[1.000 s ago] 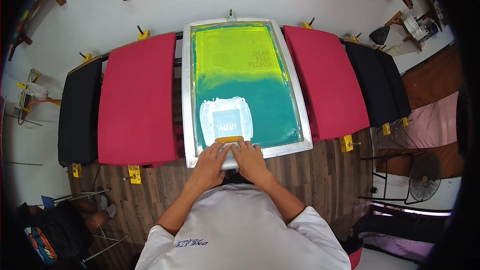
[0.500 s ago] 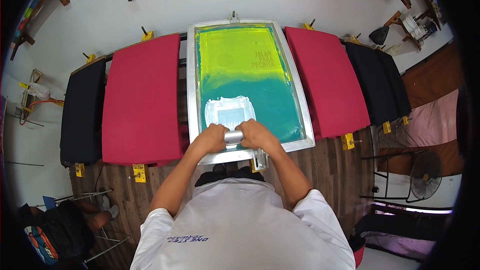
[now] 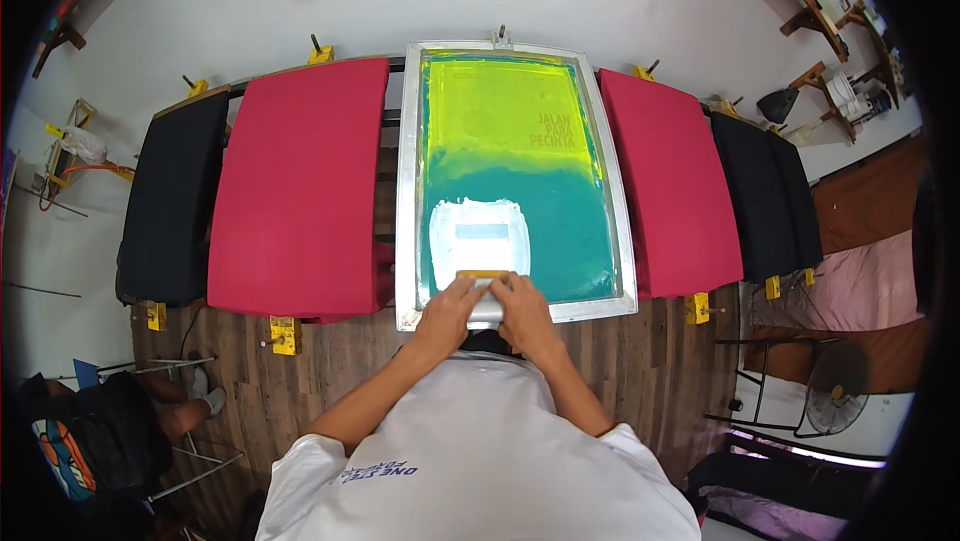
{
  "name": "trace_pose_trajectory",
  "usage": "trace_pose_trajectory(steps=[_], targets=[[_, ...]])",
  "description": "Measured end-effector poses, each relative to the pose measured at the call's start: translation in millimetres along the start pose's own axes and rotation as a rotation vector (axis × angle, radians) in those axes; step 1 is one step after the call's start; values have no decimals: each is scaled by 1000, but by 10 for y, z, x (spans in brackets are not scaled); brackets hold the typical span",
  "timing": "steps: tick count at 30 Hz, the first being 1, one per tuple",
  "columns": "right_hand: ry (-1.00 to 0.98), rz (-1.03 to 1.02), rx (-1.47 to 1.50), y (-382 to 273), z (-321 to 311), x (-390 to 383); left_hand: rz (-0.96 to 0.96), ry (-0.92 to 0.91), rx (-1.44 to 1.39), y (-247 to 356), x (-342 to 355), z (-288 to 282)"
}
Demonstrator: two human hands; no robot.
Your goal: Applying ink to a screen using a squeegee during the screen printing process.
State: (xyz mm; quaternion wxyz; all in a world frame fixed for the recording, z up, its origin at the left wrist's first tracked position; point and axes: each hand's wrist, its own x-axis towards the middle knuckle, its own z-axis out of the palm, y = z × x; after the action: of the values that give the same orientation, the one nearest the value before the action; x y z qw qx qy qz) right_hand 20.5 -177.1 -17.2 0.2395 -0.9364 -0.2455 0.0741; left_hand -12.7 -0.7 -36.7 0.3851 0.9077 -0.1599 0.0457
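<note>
Both of my hands grip one squeegee (image 3: 487, 312) with a silver handle and a yellowish blade edge, at the near end of a screen-printing frame (image 3: 409, 191). My left hand (image 3: 447, 316) wraps the handle's left end, and my right hand (image 3: 526, 314) wraps the right end. The handle leans toward me over the frame's near bar. A patch of white ink (image 3: 478, 216) lies on the mesh just beyond the blade, with a grey-blue band inside it. Teal colours the mesh's nearer part (image 3: 575, 231); its far part (image 3: 480, 106) is yellow-green with small lettering.
Red fabric-covered boards (image 3: 300, 191) (image 3: 672, 181) flank the frame, with black ones (image 3: 175, 201) farther out. Yellow clamps (image 3: 286, 335) stick out at their ends. A standing fan (image 3: 838, 388) is at the right. At lower left, another person (image 3: 105, 431) is partly visible.
My hands have drawn the squeegee toward me, and its handle now tilts my way, showing the blade edge. The white ink patch looks fuller and smoother. The whole view has shifted slightly.
</note>
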Motion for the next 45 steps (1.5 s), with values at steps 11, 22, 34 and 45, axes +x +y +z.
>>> trace_pose_trajectory(steps=[11, 22, 34, 45], targets=[[-111, 18, -82, 296, -327, 1117, -152, -145, 15, -393, 1005, -270], [-117, 68, -6, -55, -202, 165, -168, -151, -89, 57, 184, -212], [-21, -32, -63, 277, -161, 822, -155, -72, -7, -328, 709, -162], [-247, 32, -152, 1, -401, 511, -314, -328, 50, 2, 567, -367]])
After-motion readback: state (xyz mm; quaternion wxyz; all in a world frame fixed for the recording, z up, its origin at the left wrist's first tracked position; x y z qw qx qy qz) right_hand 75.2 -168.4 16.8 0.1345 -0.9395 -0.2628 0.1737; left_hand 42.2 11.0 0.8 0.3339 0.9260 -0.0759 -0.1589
